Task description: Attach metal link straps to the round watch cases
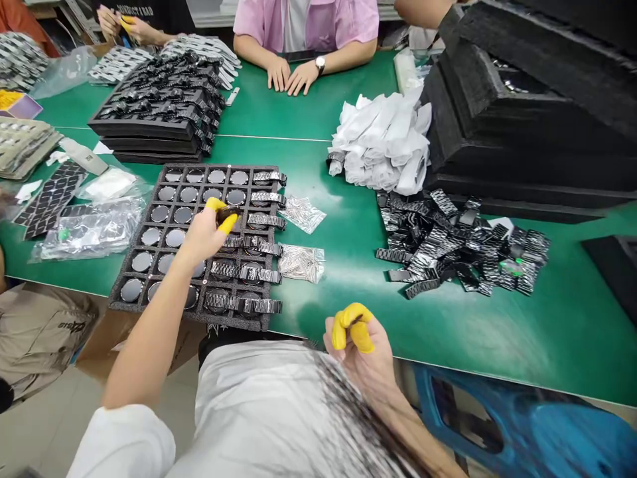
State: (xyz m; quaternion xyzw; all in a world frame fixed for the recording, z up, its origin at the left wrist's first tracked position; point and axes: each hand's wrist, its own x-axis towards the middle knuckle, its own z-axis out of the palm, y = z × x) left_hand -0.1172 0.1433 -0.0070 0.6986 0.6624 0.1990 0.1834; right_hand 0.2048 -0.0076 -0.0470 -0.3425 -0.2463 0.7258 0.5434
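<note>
My left hand (202,232), with yellow finger covers, pinches a dark watch part (229,214) over a black foam tray (115,300). Round watch faces (142,261) fill its left compartments, and black metal bands (263,305) are on watches along its right side. Near the table's front edge, my right hand (362,342) is raised, its yellow-covered fingers curled together around something small and dark that I cannot make out. Two clear bags of small metal pins (301,263) lie just right of the tray.
Loose black band pieces (438,249) lie on the green table (348,259), below white wrapped bundles (383,143). Large black foam blocks (502,146) rise at the right. Stacked watch trays (149,129) stand behind. A person's hands (293,76) rest across the table. A blue chair (547,425) is at lower right.
</note>
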